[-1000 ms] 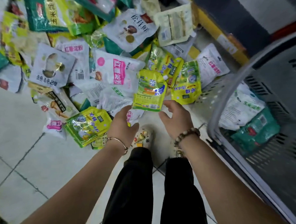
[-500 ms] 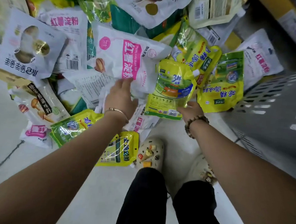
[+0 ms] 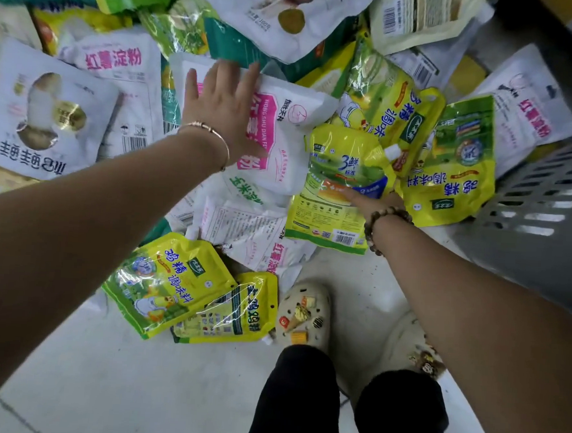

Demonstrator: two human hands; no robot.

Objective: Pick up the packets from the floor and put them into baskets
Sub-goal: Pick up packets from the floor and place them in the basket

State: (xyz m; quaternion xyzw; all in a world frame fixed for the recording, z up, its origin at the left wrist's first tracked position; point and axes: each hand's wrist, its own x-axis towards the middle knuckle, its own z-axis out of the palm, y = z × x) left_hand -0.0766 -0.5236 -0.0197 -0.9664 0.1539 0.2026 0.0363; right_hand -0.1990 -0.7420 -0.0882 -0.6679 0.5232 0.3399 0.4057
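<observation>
Many food packets lie heaped on the floor ahead of me. My left hand (image 3: 224, 108) lies with fingers spread and straight on a white packet with a pink label (image 3: 288, 129) in the middle of the heap. My right hand (image 3: 377, 205) pinches a yellow spouted pouch (image 3: 341, 163) at its right edge, thumb on top and fingers hidden beneath it. The grey slotted basket (image 3: 540, 205) stands at the right, just beside that pouch; only its outer wall shows.
Two yellow-green packets (image 3: 170, 283) lie near my left shoe (image 3: 303, 314) on pale floor tiles. More yellow packets (image 3: 448, 162) lean against the basket wall. A dark shelf base (image 3: 537, 34) runs along the top right.
The camera has dropped closer to the heap. My left hand has slid forward and spread flat on the white pink-label packet. My right hand's thumb has come over the yellow pouch's edge.
</observation>
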